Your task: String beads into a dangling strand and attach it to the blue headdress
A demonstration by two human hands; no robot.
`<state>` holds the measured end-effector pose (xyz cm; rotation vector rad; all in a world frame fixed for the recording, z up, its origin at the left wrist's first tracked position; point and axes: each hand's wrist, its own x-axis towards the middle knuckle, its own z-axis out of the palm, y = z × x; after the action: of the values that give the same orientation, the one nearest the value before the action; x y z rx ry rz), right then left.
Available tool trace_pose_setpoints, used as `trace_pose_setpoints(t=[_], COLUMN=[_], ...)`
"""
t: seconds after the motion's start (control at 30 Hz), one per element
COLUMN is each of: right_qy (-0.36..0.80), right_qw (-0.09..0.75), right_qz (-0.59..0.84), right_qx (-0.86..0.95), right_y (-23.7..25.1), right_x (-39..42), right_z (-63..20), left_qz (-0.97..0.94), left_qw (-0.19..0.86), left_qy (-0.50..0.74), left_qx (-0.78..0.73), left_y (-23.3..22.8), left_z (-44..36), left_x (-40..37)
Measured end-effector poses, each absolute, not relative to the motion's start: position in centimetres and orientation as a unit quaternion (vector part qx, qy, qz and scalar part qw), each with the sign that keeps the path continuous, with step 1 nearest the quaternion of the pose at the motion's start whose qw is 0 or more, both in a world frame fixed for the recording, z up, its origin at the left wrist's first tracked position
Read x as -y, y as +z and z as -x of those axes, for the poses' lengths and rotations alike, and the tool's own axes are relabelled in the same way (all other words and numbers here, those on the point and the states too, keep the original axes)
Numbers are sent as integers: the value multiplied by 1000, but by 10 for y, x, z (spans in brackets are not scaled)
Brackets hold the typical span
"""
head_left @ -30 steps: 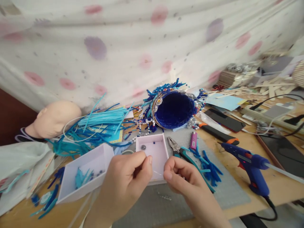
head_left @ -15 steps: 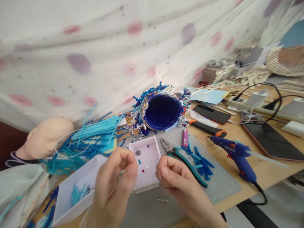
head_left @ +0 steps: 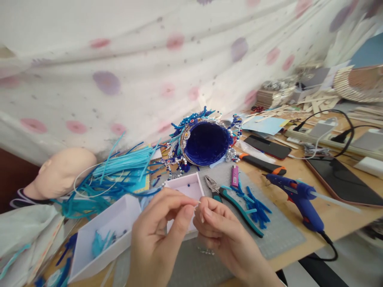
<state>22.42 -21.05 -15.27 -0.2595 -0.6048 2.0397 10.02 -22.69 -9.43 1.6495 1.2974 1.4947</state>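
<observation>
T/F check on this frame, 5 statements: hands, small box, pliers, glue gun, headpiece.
1. The left hand and right hand meet fingertip to fingertip in front of the small white box. True; whatever they pinch is too small to tell.
2. The pliers are in the right hand. False: they lie on the grey mat, right of the box.
3. The blue glue gun lies on the table, right of the pliers. True.
4. The blue beaded headpiece sits on the mannequin head. False: it lies on the table behind the box, its opening toward the camera; the mannequin head is bare, far left.
5. The small white box is full of blue strips. False: only a few beads show.
</observation>
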Motion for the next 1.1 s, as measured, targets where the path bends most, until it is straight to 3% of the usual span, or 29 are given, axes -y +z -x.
trace_pose_setpoints(t=[0.47,0.73,0.83,0.97,1.1], right_qy=[760,614,587,562,558], right_qw=[456,439,444,541,636], right_qz=[180,265,265,281,306], right_qx=[427,600,623,558,437], right_y=[-151,-137,-138,-153,-164], right_x=[219,224,221,214,207], right_z=[-221,-232,-235,-240,-242], left_qz=[-622,-601,-559,-574,-748], left_qw=[297,485,501,384,180], left_qy=[518,475,504,541,305], left_qx=[-507,-422,-427,-480,-562], left_y=[-88,-86,-80,-80,-109], left_z=[-72,-37,-33,-35,-57], left_x=[226,233,230,206,172])
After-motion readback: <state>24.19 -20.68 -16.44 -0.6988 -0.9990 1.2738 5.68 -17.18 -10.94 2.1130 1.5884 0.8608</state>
